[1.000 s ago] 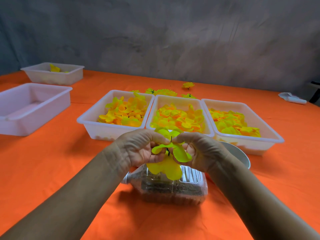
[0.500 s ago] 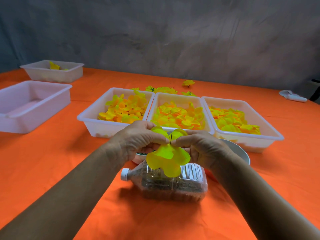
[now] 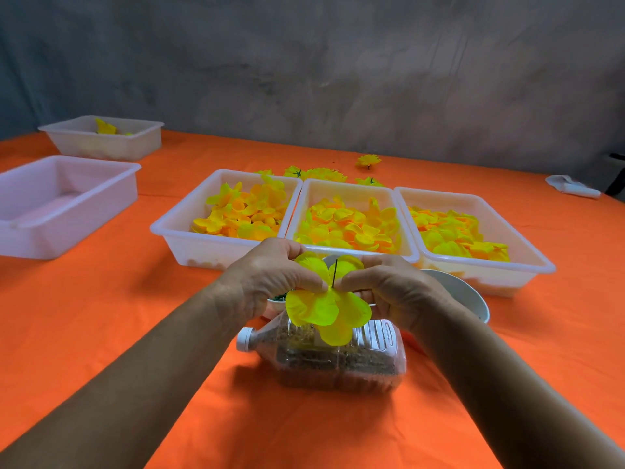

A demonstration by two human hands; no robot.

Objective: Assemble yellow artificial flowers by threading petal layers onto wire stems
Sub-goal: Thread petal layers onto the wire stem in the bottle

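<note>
Where hands (image 3: 333, 286) meet: bottle (image 3: 338, 357), bowl (image 3: 470, 299) beneath.

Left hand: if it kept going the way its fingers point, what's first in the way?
The left hand points right, so likely the petal layer on the wire stem, then the right hand.

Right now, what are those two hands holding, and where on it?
Both the left hand and the right hand pinch a yellow petal layer at its centre, where a thin dark wire stem pokes up through it.
</note>
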